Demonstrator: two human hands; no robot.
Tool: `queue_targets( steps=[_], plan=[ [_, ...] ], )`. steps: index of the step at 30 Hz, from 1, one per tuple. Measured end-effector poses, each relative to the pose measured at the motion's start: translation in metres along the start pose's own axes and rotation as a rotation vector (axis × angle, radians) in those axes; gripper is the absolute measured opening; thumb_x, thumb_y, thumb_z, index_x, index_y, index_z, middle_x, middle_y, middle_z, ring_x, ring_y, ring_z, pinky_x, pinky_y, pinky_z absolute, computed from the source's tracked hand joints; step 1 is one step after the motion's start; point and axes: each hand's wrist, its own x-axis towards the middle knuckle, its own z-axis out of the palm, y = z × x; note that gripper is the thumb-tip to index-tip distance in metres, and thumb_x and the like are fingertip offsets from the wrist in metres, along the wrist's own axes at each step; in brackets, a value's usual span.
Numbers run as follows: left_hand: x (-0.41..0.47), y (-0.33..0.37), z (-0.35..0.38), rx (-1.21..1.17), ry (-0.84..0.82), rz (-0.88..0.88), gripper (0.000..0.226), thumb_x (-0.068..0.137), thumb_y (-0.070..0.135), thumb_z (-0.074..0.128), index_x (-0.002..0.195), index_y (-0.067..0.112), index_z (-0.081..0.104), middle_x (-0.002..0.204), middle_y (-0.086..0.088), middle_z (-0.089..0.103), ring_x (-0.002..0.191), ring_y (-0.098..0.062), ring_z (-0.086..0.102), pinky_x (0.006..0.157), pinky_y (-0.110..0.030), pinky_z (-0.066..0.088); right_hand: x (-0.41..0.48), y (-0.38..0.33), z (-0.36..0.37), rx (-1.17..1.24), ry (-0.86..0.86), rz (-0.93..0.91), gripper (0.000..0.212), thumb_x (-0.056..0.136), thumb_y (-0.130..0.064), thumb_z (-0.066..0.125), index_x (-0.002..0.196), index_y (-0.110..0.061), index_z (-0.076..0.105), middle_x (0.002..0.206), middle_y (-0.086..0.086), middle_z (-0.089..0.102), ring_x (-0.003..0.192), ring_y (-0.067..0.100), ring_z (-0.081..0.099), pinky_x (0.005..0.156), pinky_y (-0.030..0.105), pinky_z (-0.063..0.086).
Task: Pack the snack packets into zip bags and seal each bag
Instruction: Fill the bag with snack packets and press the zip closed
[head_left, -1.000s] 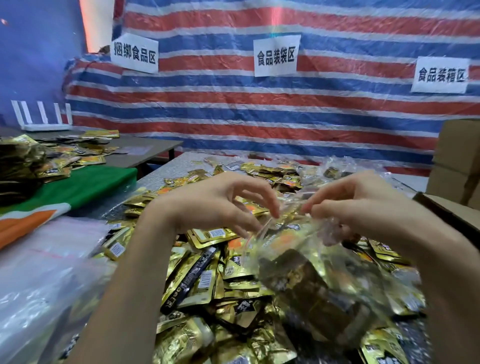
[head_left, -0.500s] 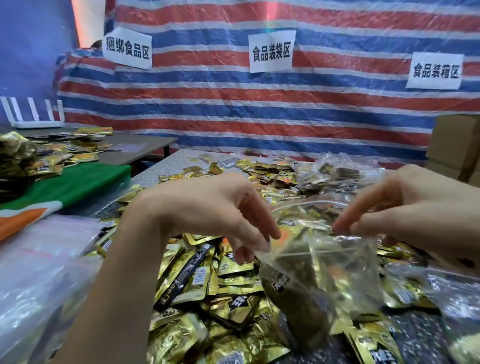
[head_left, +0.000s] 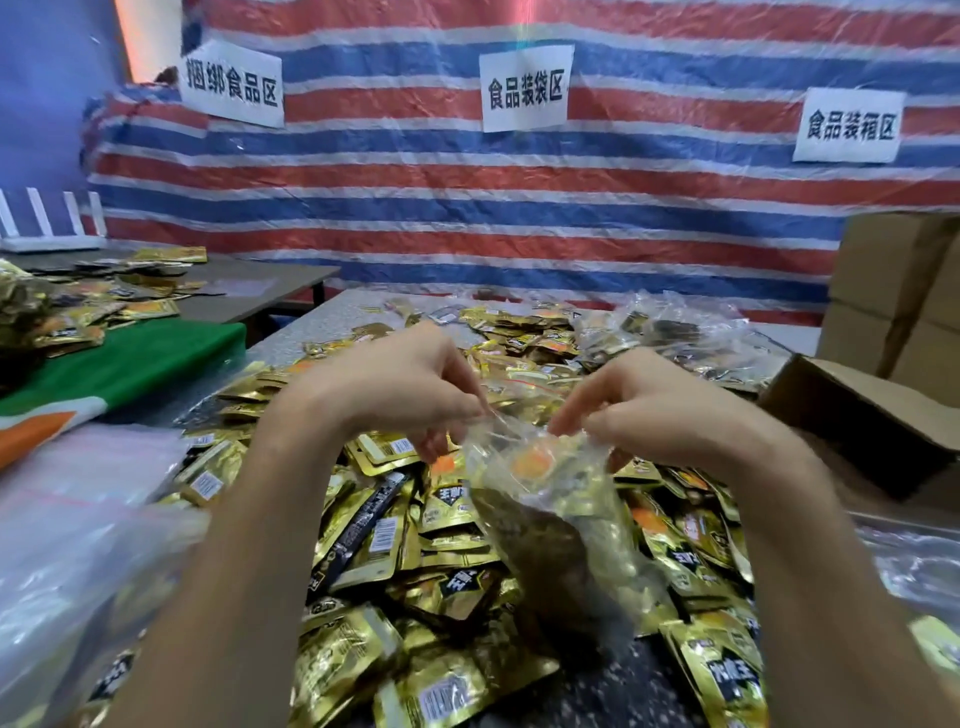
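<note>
A clear zip bag (head_left: 558, 525) filled with gold snack packets hangs above the table between my hands. My left hand (head_left: 400, 389) pinches the left end of the bag's top edge. My right hand (head_left: 654, 410) pinches the same edge just to the right, fingertips close to the left hand's. Below and around the bag lies a wide heap of loose gold snack packets (head_left: 395, 561) on the grey table (head_left: 332, 317).
A stack of empty clear zip bags (head_left: 78, 499) lies at the near left. Filled bags (head_left: 675, 332) sit at the far right of the table. Cardboard boxes (head_left: 893, 296) stand at the right, one open box (head_left: 857, 415) nearer. A green cloth (head_left: 130, 358) with more packets lies left.
My hands have come back together along the bag's top edge after being spread apart half a second ago. The bag hangs narrower and lower between them.
</note>
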Motion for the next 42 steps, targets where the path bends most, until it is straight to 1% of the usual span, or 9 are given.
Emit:
queue_targets(
  steps=[3, 8, 11, 17, 23, 27, 31, 37, 42],
  plan=[
    [-0.005, -0.006, -0.007, -0.09, -0.029, 0.023, 0.022, 0.094, -0.006, 0.055, 0.097, 0.005, 0.074, 0.081, -0.022, 0.072, 0.058, -0.017, 0.066, 0.052, -0.023, 0.053, -0.011, -0.001, -0.008, 0.132, -0.044, -0.048, 0.038, 0.084, 0.017, 0.047, 0.09, -0.006, 0.077, 0.091, 0.023, 0.074, 0.068, 0.027, 0.071, 0.056, 0.028, 0.057],
    [-0.028, -0.006, -0.028, -0.431, -0.14, 0.2, 0.022, 0.09, 0.004, 0.056, 0.089, 0.005, 0.078, 0.059, -0.011, 0.067, 0.04, -0.012, 0.056, 0.034, -0.018, 0.043, -0.049, -0.008, -0.035, 0.431, -0.115, -0.205, 0.034, 0.086, 0.023, 0.043, 0.077, 0.009, 0.073, 0.059, 0.008, 0.067, 0.044, 0.013, 0.059, 0.04, 0.024, 0.049],
    [-0.028, -0.002, -0.026, -0.406, -0.131, 0.205, 0.021, 0.084, 0.01, 0.059, 0.086, 0.009, 0.079, 0.055, -0.01, 0.065, 0.037, -0.012, 0.052, 0.032, -0.018, 0.039, -0.045, -0.007, -0.032, 0.35, -0.111, -0.161, 0.036, 0.09, 0.016, 0.045, 0.077, 0.002, 0.076, 0.071, 0.027, 0.066, 0.048, 0.018, 0.063, 0.042, 0.029, 0.053],
    [-0.009, -0.005, -0.01, -0.093, -0.165, 0.014, 0.021, 0.096, 0.002, 0.054, 0.093, 0.005, 0.075, 0.074, -0.016, 0.074, 0.05, -0.015, 0.063, 0.044, -0.021, 0.049, -0.003, 0.009, -0.007, 0.053, -0.151, 0.002, 0.018, 0.089, -0.002, 0.065, 0.083, -0.011, 0.079, 0.092, 0.013, 0.075, 0.078, 0.02, 0.068, 0.069, 0.04, 0.064],
    [-0.004, -0.007, -0.006, -0.013, -0.171, -0.001, 0.023, 0.093, -0.002, 0.056, 0.099, 0.011, 0.075, 0.08, -0.009, 0.076, 0.062, -0.019, 0.072, 0.05, -0.019, 0.052, 0.031, 0.033, 0.014, 0.492, 0.031, -0.077, 0.029, 0.103, -0.021, 0.051, 0.084, -0.011, 0.07, 0.103, 0.008, 0.072, 0.08, 0.025, 0.069, 0.052, 0.031, 0.056],
    [-0.006, -0.008, -0.009, -0.011, -0.19, 0.011, 0.02, 0.092, -0.002, 0.063, 0.101, 0.011, 0.075, 0.081, -0.008, 0.077, 0.066, -0.021, 0.074, 0.056, -0.021, 0.055, 0.05, 0.056, 0.033, 0.084, -0.023, -0.242, 0.034, 0.094, -0.002, 0.064, 0.106, -0.033, 0.069, 0.118, -0.012, 0.066, 0.102, 0.007, 0.063, 0.077, 0.022, 0.052],
    [-0.006, -0.008, -0.011, -0.007, -0.208, 0.018, 0.019, 0.091, 0.001, 0.067, 0.103, 0.013, 0.075, 0.08, -0.006, 0.076, 0.068, -0.02, 0.074, 0.061, -0.021, 0.056, 0.06, 0.065, 0.046, -0.144, -0.121, -0.212, 0.039, 0.084, -0.042, 0.078, 0.12, -0.05, 0.065, 0.15, -0.012, 0.045, 0.141, 0.018, 0.03, 0.115, 0.04, 0.025],
    [-0.007, -0.013, -0.015, -0.013, -0.23, 0.003, 0.02, 0.088, 0.004, 0.072, 0.105, 0.015, 0.075, 0.08, -0.003, 0.077, 0.073, -0.023, 0.075, 0.063, -0.023, 0.057, 0.059, 0.058, 0.042, -0.035, -0.003, -0.207, 0.018, 0.082, -0.05, 0.077, 0.1, -0.052, 0.071, 0.133, -0.023, 0.058, 0.132, 0.017, 0.048, 0.115, 0.061, 0.025],
    [-0.006, -0.015, -0.016, -0.017, -0.242, -0.008, 0.021, 0.089, 0.005, 0.072, 0.107, 0.015, 0.074, 0.082, -0.003, 0.077, 0.075, -0.023, 0.076, 0.064, -0.023, 0.057, 0.054, 0.057, 0.028, 0.05, 0.293, -0.324, 0.025, 0.094, -0.032, 0.068, 0.117, -0.036, 0.072, 0.133, -0.016, 0.056, 0.126, 0.009, 0.05, 0.111, 0.049, 0.041]
  ],
)
